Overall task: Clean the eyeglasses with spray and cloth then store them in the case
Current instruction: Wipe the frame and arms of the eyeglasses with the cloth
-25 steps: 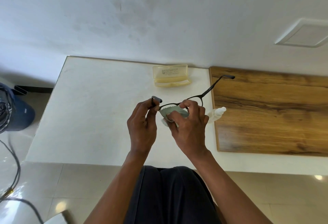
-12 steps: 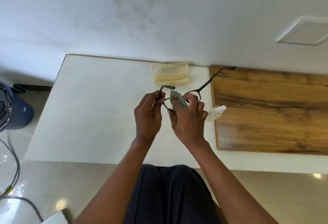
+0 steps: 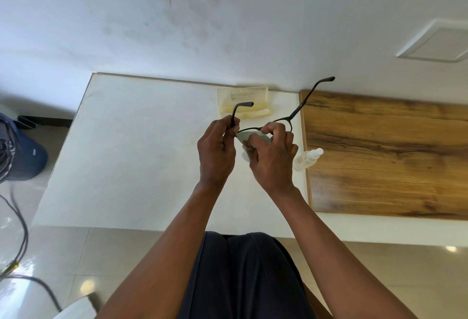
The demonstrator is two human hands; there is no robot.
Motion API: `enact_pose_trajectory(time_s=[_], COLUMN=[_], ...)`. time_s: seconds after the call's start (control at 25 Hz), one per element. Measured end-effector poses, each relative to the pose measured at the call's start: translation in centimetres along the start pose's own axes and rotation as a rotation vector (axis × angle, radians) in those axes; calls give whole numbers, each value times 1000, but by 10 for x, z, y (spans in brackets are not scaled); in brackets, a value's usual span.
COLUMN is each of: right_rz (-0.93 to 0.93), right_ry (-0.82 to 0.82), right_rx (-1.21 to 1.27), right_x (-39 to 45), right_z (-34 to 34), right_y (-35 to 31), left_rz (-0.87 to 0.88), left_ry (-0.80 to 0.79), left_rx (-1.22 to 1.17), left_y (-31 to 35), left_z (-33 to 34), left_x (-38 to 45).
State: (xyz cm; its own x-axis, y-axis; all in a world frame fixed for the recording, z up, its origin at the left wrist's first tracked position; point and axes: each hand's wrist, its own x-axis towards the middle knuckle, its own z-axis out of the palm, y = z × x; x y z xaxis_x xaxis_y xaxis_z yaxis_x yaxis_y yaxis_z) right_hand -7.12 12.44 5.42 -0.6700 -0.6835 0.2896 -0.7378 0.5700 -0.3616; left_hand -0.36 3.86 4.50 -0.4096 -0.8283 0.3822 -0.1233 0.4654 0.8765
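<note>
I am looking down at both hands holding the thin black-framed eyeglasses point(image 3: 291, 116) in the air above the white tabletop point(image 3: 141, 146). My left hand point(image 3: 217, 151) is pinching the frame at its left hinge, fingers closed on it, with that temple arm sticking up and away. My right hand point(image 3: 272, 156) is closed on the pale grey-green cleaning cloth point(image 3: 247, 137), pressing it around the left lens, so the lens itself is hidden. The other temple is angling far out to the upper right. The translucent yellow plastic glasses case point(image 3: 244, 101) is lying at the table's far edge, and the small clear spray bottle point(image 3: 307, 158) is lying on its side just beside my right hand, by the wooden board point(image 3: 385, 154).
</note>
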Motion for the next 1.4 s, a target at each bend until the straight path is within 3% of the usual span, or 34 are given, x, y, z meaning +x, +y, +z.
enact_pose_trajectory(time_s=[0.24, 0.44, 0.76, 1.04, 1.2, 1.4], right_rz=[4, 27, 29, -9, -3, -8], right_ry=[11, -103, -22, 52, 4, -88], right_rx=[-167, -31, 138, -56, -100, 100], right_x=[2, 3, 5, -2, -5, -6], right_z=[-6, -1, -4, -13, -12, -11], right_y=[6, -1, -2, -3, -7, -13], left_rz=[49, 62, 10, -24, 26, 70], left_ry=[-7, -18, 19, 9, -7, 2], left_rx=[37, 42, 11, -26, -3, 29], left_y=[2, 4, 5, 7, 9, 12], left_z=[-3, -3, -4, -11, -16, -23], left_x=[1, 5, 4, -2, -3, -2])
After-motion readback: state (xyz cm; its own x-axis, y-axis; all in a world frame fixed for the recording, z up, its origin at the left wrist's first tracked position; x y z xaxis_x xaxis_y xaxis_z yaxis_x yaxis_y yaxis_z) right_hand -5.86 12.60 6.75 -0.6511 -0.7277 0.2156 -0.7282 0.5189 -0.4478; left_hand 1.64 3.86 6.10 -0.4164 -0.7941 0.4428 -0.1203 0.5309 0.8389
